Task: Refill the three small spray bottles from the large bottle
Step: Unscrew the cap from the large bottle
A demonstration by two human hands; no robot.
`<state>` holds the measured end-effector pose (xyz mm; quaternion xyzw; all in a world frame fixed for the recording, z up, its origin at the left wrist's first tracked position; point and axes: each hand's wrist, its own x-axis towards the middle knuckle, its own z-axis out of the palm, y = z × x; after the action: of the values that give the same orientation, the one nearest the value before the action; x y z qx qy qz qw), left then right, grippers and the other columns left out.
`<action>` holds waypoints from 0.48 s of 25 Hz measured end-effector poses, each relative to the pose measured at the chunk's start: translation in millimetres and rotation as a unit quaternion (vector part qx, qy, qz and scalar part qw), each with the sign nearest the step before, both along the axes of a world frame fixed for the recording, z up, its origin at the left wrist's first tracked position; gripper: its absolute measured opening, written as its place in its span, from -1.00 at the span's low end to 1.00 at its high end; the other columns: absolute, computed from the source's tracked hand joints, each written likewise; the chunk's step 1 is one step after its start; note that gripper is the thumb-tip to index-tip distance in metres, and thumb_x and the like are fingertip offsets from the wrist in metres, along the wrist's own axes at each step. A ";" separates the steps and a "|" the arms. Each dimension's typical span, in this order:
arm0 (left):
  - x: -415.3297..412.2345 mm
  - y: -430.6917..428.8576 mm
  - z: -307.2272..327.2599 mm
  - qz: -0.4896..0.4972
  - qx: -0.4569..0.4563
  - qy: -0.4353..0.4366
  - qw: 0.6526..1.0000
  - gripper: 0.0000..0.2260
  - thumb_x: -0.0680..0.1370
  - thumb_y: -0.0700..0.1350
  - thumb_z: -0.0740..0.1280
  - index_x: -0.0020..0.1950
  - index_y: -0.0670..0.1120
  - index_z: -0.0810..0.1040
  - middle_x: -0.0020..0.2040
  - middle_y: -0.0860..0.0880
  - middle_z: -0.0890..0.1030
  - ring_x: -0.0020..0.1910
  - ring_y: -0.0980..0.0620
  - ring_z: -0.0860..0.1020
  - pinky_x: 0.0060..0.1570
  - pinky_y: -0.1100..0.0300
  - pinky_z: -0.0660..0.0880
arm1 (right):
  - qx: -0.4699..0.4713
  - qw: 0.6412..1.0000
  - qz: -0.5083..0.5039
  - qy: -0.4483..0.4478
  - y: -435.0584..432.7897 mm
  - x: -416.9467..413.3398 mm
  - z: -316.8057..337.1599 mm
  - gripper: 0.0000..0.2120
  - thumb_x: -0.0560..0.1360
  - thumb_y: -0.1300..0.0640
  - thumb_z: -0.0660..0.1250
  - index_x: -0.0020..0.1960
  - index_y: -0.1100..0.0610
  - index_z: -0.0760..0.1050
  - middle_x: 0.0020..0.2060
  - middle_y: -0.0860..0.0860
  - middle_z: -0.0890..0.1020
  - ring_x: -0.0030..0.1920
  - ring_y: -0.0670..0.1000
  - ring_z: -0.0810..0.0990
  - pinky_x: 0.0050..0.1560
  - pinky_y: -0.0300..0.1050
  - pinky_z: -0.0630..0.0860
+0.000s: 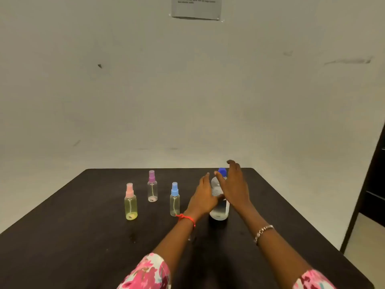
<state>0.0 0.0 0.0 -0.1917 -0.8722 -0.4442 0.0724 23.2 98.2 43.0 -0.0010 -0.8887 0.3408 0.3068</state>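
A large clear bottle (219, 211) with a blue cap stands upright on the dark table (83, 236), right of centre. My left hand (203, 197) is spread at its left side and my right hand (234, 185) at its right side, fingers apart, neither clearly gripping it. Left of the hands stand three small spray bottles: one with a blue top (174, 200), one with a purple top (152, 186) further back, and one with a pink top (130, 202) and yellowish body at the left. All three have their spray tops on.
The table's far edge meets a pale wall (187, 101) with a paper notice (196, 7) taped high up. A dark frame or piece of furniture (373, 184) stands past the table's right edge. A small wet spot (133, 236) lies on the table.
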 end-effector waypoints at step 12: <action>-25.9 29.7 -4.3 0.033 0.208 -0.012 0.978 -0.48 0.33 -0.07 0.51 0.23 -0.15 0.46 0.09 0.04 0.53 0.09 0.09 0.50 0.07 0.26 0.44 | 0.177 0.953 0.119 -0.216 23.7 -55.4 41.0 -0.74 0.41 0.24 0.38 0.08 0.30 0.54 0.06 0.20 0.59 -0.09 0.06 0.52 -0.25 -0.31 0.38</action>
<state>-25.9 29.7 -4.3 -0.1384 -0.7674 -0.6154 0.1151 -32.3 122.0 84.0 0.0858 -0.9735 0.2034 0.0593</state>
